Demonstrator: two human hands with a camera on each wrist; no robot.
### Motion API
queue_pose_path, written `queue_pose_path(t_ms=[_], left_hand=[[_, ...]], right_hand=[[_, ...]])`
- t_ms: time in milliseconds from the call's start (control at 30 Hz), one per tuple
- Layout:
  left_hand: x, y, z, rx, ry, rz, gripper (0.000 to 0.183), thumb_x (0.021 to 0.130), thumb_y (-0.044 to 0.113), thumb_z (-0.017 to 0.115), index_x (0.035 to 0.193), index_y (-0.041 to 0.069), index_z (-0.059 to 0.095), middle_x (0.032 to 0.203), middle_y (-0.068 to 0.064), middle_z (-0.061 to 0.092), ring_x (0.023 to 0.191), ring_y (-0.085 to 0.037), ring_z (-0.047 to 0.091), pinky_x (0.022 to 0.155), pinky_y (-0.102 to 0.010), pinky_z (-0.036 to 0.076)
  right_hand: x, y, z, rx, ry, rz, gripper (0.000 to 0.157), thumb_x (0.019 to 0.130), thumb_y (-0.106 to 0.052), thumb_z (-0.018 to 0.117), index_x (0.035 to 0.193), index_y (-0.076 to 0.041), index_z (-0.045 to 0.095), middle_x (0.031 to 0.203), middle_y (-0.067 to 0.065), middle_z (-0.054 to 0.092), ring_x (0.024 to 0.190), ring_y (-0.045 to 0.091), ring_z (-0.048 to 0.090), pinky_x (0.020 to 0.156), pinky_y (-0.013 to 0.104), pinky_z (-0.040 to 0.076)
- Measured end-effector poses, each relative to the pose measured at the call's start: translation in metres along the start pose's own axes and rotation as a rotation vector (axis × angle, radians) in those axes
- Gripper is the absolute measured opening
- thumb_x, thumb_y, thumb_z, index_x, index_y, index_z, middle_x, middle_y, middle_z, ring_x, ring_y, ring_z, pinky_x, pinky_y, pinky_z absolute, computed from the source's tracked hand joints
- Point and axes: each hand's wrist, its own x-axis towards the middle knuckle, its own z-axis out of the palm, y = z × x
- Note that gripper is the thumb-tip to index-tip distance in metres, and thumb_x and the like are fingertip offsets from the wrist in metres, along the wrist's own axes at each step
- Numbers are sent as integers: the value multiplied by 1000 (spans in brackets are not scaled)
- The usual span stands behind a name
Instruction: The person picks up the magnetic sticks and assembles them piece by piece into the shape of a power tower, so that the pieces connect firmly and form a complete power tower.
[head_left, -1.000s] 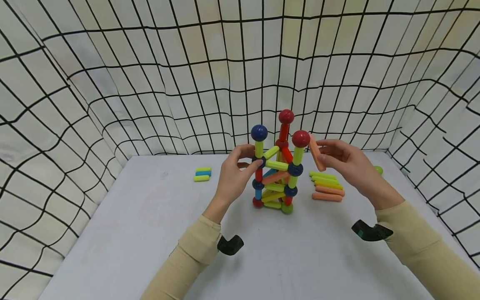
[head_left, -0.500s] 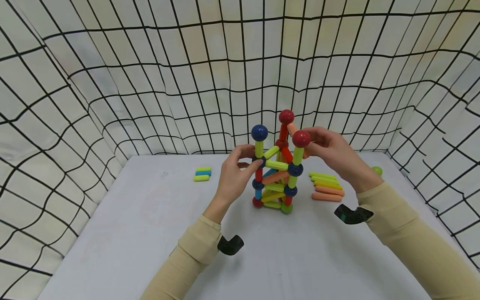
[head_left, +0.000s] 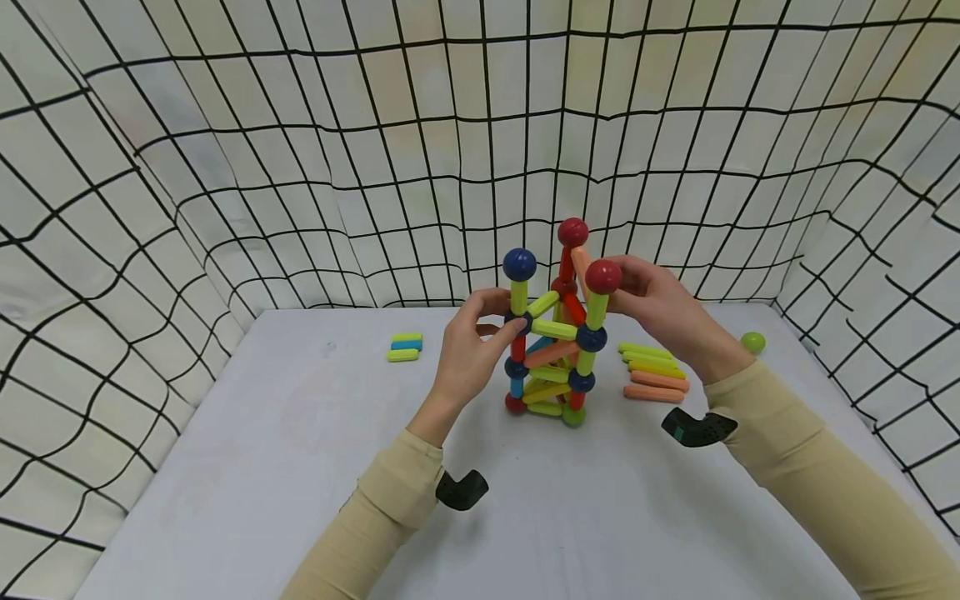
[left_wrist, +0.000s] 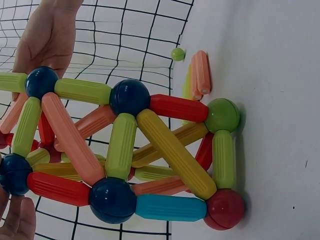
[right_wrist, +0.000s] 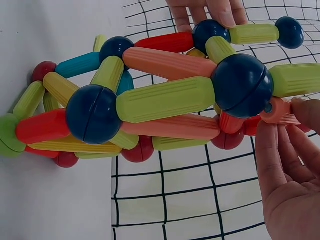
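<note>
A tower of coloured toy rods and balls (head_left: pixel 553 330) stands upright on the white table. My left hand (head_left: pixel 465 346) pinches a dark blue ball (right_wrist: pixel 212 37) on the tower's left side, between thumb and fingers. Behind the right post my right hand (head_left: pixel 660 308) pinches an orange rod (head_left: pixel 581 265). In the right wrist view that orange rod's near end (right_wrist: pixel 280 112) sits against a dark blue ball (right_wrist: pixel 242 85). Seen from the head, the rod slants up to the rear red ball (head_left: pixel 573 232); contact there is unclear. The front red ball (head_left: pixel 603 277) partly hides the rod.
Right of the tower lie several green, yellow and orange rods (head_left: pixel 654 379) in a row. A green ball (head_left: pixel 753 342) rests farther right. Three short rods (head_left: pixel 406 346) lie to the left. Black-lined netting (head_left: pixel 420 167) encloses the back and sides.
My right hand has moved left and slightly up, carrying the orange rod from beside the tower to behind its front red ball. My left hand has kept its hold on the blue ball.
</note>
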Motion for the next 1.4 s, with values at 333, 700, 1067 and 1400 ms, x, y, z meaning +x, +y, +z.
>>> queue_pose_path(t_ms=[333,700,1067,1400], left_hand=[[0,0,0,-10,2,3,35,92,11,69,123,5,56,116,-7,62,104,-16,59,84,-36,54],[-4,-5,1,-52,-47,-52,35,94,15,67,126,5,56,122,-6,60,111,-15,60,91,-29,52],[-12,-1,-1,-152,-88,-132,35,94,17,66,127,8,57,124,-3,60,114,-14,59,94,-29,51],[-31,14,12,-196,-180,-85,34,95,15,65,127,6,58,123,-5,62,111,-22,61,91,-36,53]], right_hand=[[3,3,6,41,-21,-9,42,101,-27,55,140,-11,47,131,11,55,123,28,51,106,53,38],[-15,10,-5,-44,-140,3,53,95,-16,60,144,-11,40,128,11,54,118,28,52,100,50,44],[-21,19,5,-163,-22,-8,47,91,-29,70,127,-5,50,117,10,57,103,24,58,82,27,52],[1,39,3,16,104,59,50,93,-42,64,134,-15,52,129,5,54,117,24,55,105,50,39]])
